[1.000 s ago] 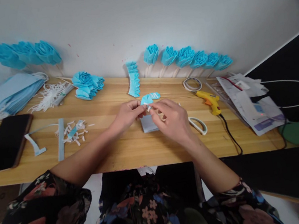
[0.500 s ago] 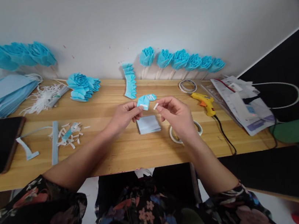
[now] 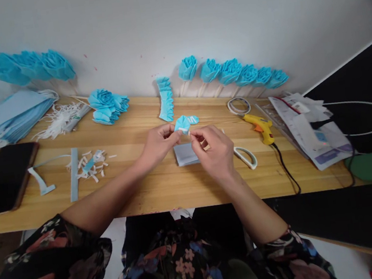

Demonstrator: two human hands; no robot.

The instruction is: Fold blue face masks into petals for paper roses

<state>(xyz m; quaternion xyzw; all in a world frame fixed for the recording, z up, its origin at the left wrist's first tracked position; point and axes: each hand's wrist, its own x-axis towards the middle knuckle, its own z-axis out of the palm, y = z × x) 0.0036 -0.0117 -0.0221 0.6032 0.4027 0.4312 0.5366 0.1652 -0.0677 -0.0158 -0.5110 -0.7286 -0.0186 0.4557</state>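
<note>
Fingertips of both hands meet over the middle of the wooden table (image 3: 166,193). The left hand (image 3: 157,144) pinches the folded blue paper petal (image 3: 183,122) between thumb and forefinger, holding it just above the stack of pale blue squares (image 3: 184,154). The right hand (image 3: 214,150) has thumb and forefinger pressed together at the petal's near edge; what lies between them is too small to tell. A firm left pinch close to the working edge would probably keep the thin paper from twisting, with short, light presses from the right. The tape roll (image 3: 248,157) lies just beside the right hand and the glue gun (image 3: 260,125) further right. Half a second ago the right hand held a white strip apart from the petal; now the hands have closed together.
</note>
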